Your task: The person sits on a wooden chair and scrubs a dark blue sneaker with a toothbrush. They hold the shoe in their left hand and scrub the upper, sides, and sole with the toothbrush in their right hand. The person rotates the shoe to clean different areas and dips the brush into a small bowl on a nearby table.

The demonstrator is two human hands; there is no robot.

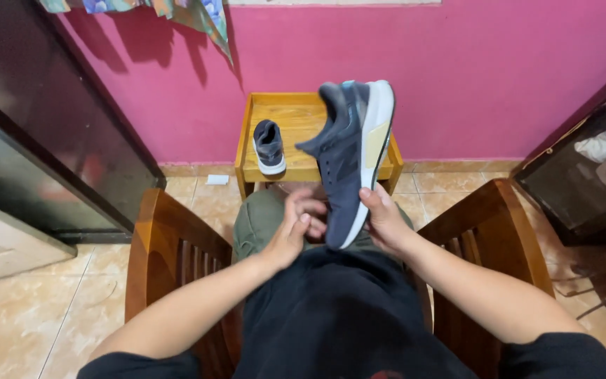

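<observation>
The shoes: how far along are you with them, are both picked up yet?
Not yet. One dark grey sneaker is up off the small wooden table, gripped at its lower end by the right hand, with the left hand touching it too. The other sneaker sits on the table, untouched. Whether any laces are tied cannot be seen.

Both hands, left hand point(296, 228) and right hand point(386, 223), holding dark sneaker point(348, 154) upright, second sneaker point(269, 146) on wooden stool point(296, 112)

I see a pink wall point(457, 77), beige marbled floor tiles point(29, 316), a small yellow wooden table point(296, 112) against the wall, wooden chair armrests point(170, 245), a dark door point(43, 119) left and a dark cabinet point(590, 168) right.
</observation>
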